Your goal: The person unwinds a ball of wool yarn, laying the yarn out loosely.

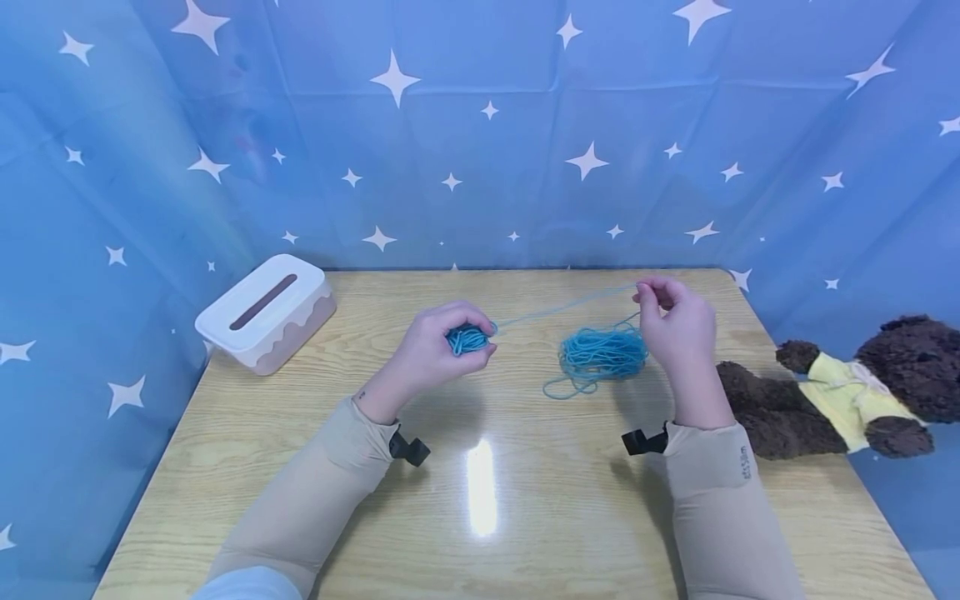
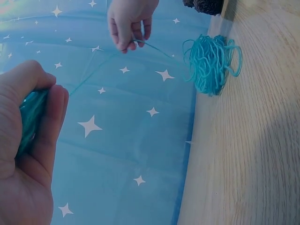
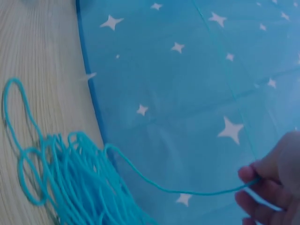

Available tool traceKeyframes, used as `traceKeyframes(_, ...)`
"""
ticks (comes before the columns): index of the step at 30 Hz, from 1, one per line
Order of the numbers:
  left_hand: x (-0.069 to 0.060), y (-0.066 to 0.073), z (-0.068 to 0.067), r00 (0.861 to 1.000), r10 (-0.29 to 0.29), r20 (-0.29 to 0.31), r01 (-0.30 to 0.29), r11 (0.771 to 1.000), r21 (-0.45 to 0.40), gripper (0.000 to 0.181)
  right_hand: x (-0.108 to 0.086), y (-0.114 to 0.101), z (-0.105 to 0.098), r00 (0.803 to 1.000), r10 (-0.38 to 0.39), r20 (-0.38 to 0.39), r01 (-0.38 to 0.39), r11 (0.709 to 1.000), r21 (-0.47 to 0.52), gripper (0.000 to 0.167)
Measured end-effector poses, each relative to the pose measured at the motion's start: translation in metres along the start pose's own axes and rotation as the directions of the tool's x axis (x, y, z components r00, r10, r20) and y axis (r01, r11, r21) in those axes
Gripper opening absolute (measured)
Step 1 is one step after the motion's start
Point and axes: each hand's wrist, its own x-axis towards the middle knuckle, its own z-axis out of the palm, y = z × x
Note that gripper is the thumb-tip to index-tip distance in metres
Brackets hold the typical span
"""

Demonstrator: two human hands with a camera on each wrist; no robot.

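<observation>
My left hand (image 1: 448, 337) grips a small wound ball of blue yarn (image 1: 467, 339) above the middle of the table; in the left wrist view the ball (image 2: 32, 119) is partly hidden by the fingers and thumb. A strand of yarn (image 1: 566, 306) runs taut from it to my right hand (image 1: 677, 321), which pinches the strand between thumb and fingertips. From there the strand drops to a loose heap of blue yarn (image 1: 602, 353) on the table, just left of the right hand. Loops (image 3: 28, 154) of the heap spread on the wood in the right wrist view.
A white-lidded tissue box (image 1: 266, 312) stands at the table's back left. On the right edge lies a brown plush bear (image 1: 840, 396) in a yellow top. A blue star-patterned curtain (image 1: 480, 142) hangs behind the wooden table (image 1: 555, 517).
</observation>
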Motion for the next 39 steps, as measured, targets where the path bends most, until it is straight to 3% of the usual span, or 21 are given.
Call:
traceKeyframes(8,-0.001,0.001,-0.001,1.0,-0.017,-0.011,0.017,1.0,0.005,0.018,0.007,0.025,-0.008,0.977,0.146,0.154,-0.124,0.982,-0.144,0.042)
traceKeyframes(11,-0.001,0.001,-0.002,0.999,-0.037,-0.008,0.037,0.999,0.009,0.018,0.011,0.038,-0.008,0.951,0.212,0.226,-0.166,0.964,-0.206,0.042)
traceKeyframes(16,0.0,0.001,-0.002,0.999,-0.047,0.008,0.047,0.999,0.008,0.018,0.016,0.055,-0.006,0.89,0.334,0.312,-0.224,0.914,-0.338,0.041)
traceKeyframes(21,0.001,0.001,-0.002,0.999,-0.024,0.029,0.025,1.0,-0.008,0.018,0.017,0.06,-0.001,0.86,0.342,0.38,-0.186,0.901,-0.392,0.041)
traceKeyframes(23,0.001,0.001,-0.002,0.999,-0.015,0.035,0.015,1.0,-0.013,0.018,0.016,0.055,0.001,0.857,0.315,0.407,-0.142,0.905,-0.402,0.044)
traceKeyframes(26,0.001,0.0,-0.001,0.999,-0.007,0.039,0.008,1.0,-0.015,0.018,0.012,0.038,0.003,0.885,0.217,0.412,-0.051,0.925,-0.378,0.048)
traceKeyframes(29,0.0,-0.001,-0.001,0.999,0.001,0.037,0.0,1.0,-0.015,0.018,0.003,0.014,0.011,0.913,0.044,0.405,0.062,0.968,-0.243,0.049)
traceKeyframes(30,0.0,-0.001,-0.001,0.999,0.003,0.036,-0.003,1.0,-0.015,0.018,0.0,0.005,0.016,0.912,-0.02,0.409,0.102,0.978,-0.18,0.049)
traceKeyframes(33,0.001,-0.001,-0.001,0.999,0.013,0.033,-0.013,1.0,-0.015,0.018,-0.016,-0.024,0.036,0.875,-0.179,0.45,0.186,0.982,0.028,0.047)
traceKeyframes(36,0.001,-0.001,-0.001,0.999,0.025,0.034,-0.024,1.0,-0.016,0.018,-0.035,-0.049,0.057,0.827,-0.299,0.476,0.252,0.954,0.161,0.045)
traceKeyframes(39,0.001,-0.001,-0.001,0.999,0.042,0.035,-0.041,0.999,-0.019,0.019,-0.052,-0.066,0.071,0.803,-0.4,0.441,0.322,0.915,0.245,0.04)
